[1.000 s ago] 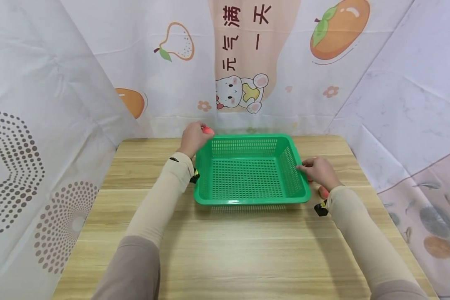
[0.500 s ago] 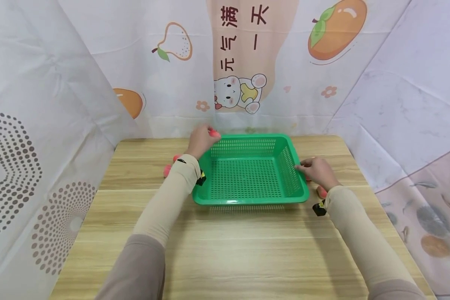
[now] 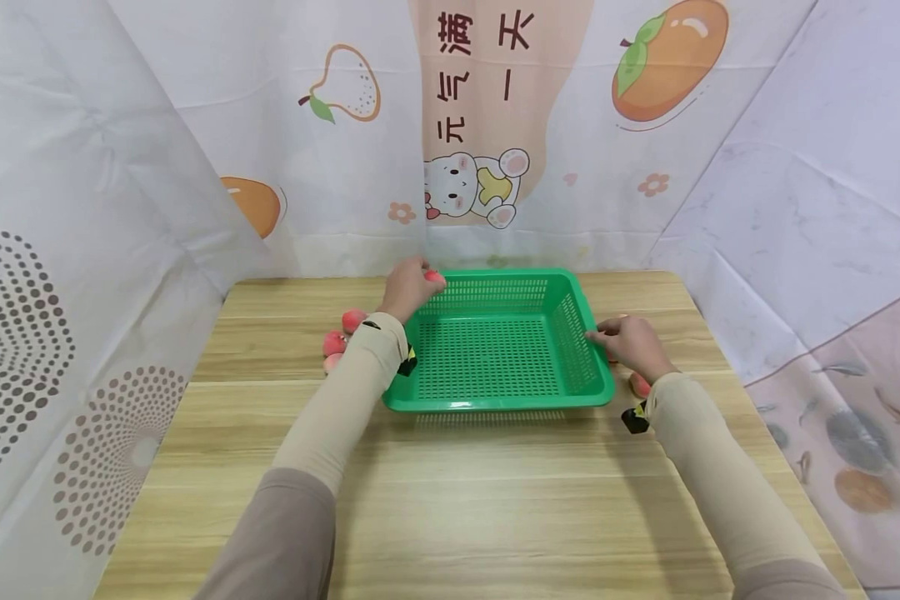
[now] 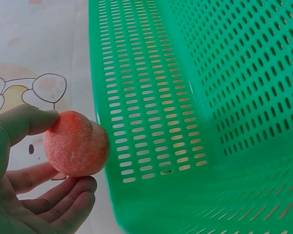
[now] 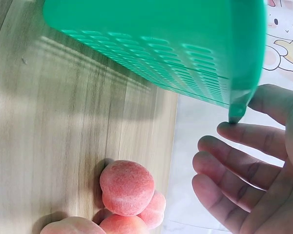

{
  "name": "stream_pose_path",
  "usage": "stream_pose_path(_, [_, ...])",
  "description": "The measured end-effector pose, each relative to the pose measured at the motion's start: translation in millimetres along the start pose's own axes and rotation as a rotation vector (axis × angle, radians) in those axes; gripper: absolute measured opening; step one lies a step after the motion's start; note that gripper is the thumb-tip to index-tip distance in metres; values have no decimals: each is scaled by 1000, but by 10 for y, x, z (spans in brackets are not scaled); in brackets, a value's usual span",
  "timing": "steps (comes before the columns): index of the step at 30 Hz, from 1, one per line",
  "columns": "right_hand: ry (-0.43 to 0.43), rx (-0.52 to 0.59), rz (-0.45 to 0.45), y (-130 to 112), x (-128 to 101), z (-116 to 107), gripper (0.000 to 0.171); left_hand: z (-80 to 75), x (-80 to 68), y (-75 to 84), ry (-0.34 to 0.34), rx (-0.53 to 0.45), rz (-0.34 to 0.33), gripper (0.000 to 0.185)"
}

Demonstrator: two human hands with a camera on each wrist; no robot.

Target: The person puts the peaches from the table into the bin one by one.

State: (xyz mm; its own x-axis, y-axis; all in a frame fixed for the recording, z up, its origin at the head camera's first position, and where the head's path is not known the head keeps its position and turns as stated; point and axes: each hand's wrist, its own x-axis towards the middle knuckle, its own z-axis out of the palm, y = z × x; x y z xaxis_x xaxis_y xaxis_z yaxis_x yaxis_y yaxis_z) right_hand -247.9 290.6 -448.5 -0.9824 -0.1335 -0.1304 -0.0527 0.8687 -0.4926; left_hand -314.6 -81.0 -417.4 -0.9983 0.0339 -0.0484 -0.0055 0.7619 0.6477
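A reddish peach (image 4: pixel 77 144) is pinched between the thumb and fingers of my left hand (image 3: pixel 408 289), over the far left corner of a green plastic basket (image 3: pixel 495 403). In the left wrist view the peach overlaps the basket's rim. My right hand (image 3: pixel 637 343) pinches the basket's right rim between thumb and forefinger, its other fingers loosely bent, as the right wrist view shows. No fruit shows inside the basket. Below the right hand, several peaches (image 5: pixel 127 187) lie on the table, partly hidden in the head view.
Left of the basket, several more peaches (image 3: pixel 335 342) lie beside my left sleeve (image 3: pixel 378 342). The wood-grain table (image 3: pixel 465 500) runs back to a white printed cloth (image 3: pixel 330 192), with more cloth hanging at both sides.
My left hand has carried the peach rightward and slightly down, to the basket's far left corner. The peaches on the left have come out from behind the arm. My right hand keeps its hold.
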Motion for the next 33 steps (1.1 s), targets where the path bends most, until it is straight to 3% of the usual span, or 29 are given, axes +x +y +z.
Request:
stream_pose_path(7, [-11,10,1,-15,9,27,49,82,2,-54,-4,62,10,28])
stream_pose_path(13, [5,-2,-3,-16,-6,50,46,159,5,-63,-63,119,-21,18])
stream_pose_path(18, [10,-9,-2,-31,-21,29,47,248,21,-81,-82,173,-7,9])
stream_pose_path(24, [2,-13,8,-31,-23,22,47,327,11,-156,-132,237,23,30])
stream_pose_path(33, [3,-16,12,-61,-34,21,47,431,31,-258,-166,362,55,27])
